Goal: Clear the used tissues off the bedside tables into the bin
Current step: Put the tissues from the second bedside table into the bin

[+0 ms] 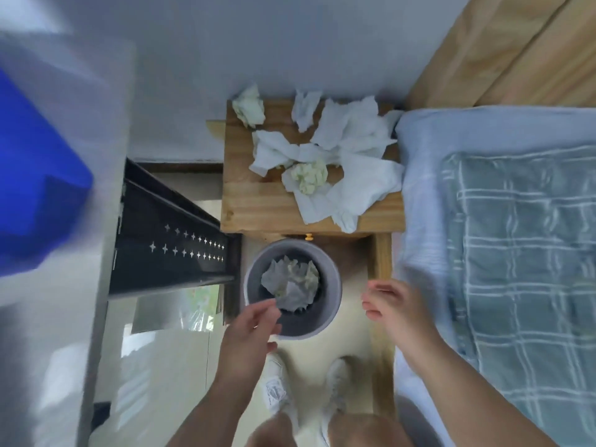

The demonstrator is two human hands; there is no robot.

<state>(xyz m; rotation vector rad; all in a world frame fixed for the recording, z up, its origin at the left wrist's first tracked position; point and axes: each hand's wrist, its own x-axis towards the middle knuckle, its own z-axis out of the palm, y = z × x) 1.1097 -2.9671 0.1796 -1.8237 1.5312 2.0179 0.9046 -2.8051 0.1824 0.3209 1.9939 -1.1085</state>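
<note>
A wooden bedside table (258, 204) carries several crumpled white tissues (351, 137), with a yellowish wad (310, 175) in the middle and another wad (249, 106) at its back left corner. A grey round bin (330, 304) stands on the floor in front of the table, holding crumpled tissues (290, 282). My left hand (250, 330) hovers over the bin's near left rim, fingers relaxed and holding nothing. To the right of the bin, my right hand (395, 306) is blurred, its fingers loosely bent and empty.
A bed with a light blue sheet and checked blanket (516, 253) lies at the right, its wooden headboard (503, 50) behind. A black metal unit (167, 233) stands left of the table. A blurred blue object (32, 175) is at far left. My white shoes (277, 391) stand below the bin.
</note>
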